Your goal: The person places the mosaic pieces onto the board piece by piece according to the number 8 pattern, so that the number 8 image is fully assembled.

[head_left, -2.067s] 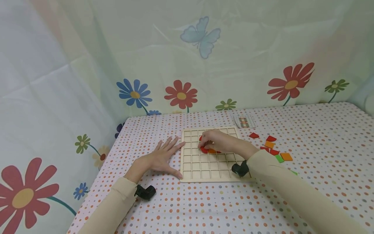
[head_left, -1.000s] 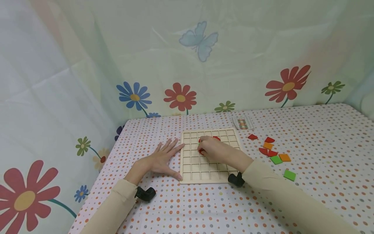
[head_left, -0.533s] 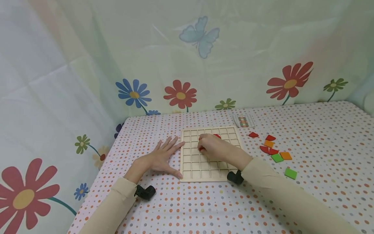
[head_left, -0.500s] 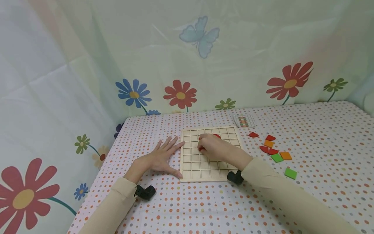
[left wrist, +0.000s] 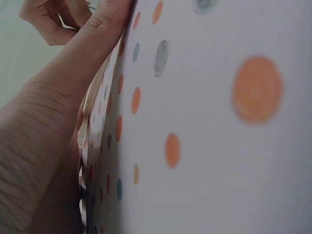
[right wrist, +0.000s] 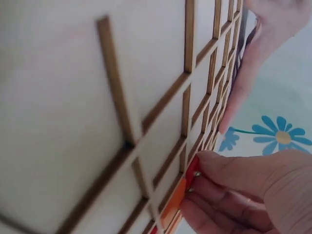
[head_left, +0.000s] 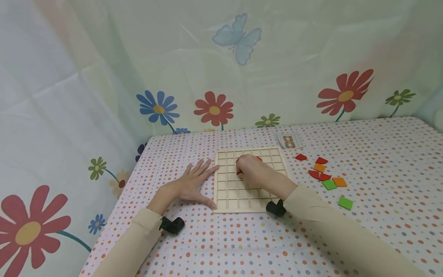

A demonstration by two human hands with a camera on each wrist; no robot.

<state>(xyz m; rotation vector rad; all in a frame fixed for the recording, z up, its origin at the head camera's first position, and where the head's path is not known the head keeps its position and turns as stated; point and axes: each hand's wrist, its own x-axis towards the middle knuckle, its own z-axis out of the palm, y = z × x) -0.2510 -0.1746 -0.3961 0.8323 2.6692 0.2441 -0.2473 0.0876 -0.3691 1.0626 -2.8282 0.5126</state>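
Note:
My left hand (head_left: 189, 186) lies flat with spread fingers at the left edge of the wooden grid board (head_left: 238, 206), forefinger and thumb tips touching its frame. Over the board's upper left cells, my right hand (head_left: 254, 170) has curled fingers pointing down. In the right wrist view, its thumb and fingers pinch a greenish tile, of which just a sliver (right wrist: 197, 173) shows. A red tile (right wrist: 193, 166) and an orange tile (right wrist: 173, 204) sit in cells beside the fingertips. Another red tile (head_left: 259, 158) peeks out behind the hand, which hides most of the tiles there.
Right of the board lie loose red quarter-round tiles (head_left: 301, 157), orange square tiles (head_left: 340, 182) and green square tiles (head_left: 345, 203). A pattern card (head_left: 289, 141) rests beyond the board's far right corner. A flowered curtain (head_left: 297, 77) rises behind the dotted tablecloth (head_left: 207, 242).
My right hand has shifted slightly and turned further over the same cells, with its wrist moved left, uncovering the loose green tiles. The left hand stays put. The head view has tilted slightly.

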